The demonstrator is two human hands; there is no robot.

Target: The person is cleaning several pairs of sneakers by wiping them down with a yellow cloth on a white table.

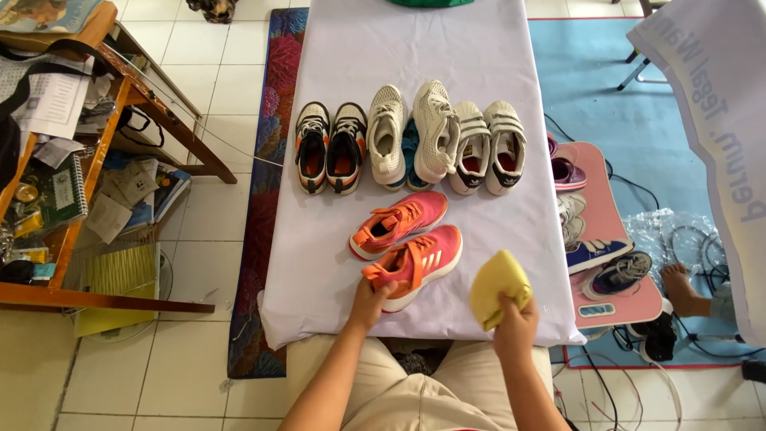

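Two hands work near the table's edge: the left hand (370, 302) grips the nearer pink-and-orange sports shoe (413, 265), while the right hand (515, 323) clutches a crumpled yellow cloth (497, 285).

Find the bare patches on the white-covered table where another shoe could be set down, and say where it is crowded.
Free: the far end of the table beyond the shoe row, and the left strip beside the pink shoes. Crowded: the row itself, and the near edge around both hands.

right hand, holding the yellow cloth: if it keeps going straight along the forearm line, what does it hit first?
Likely bare table cover first, then the white strap sneakers in the back row. The right hand points up-table, right of the pink sneaker; height above the cloth is unclear.
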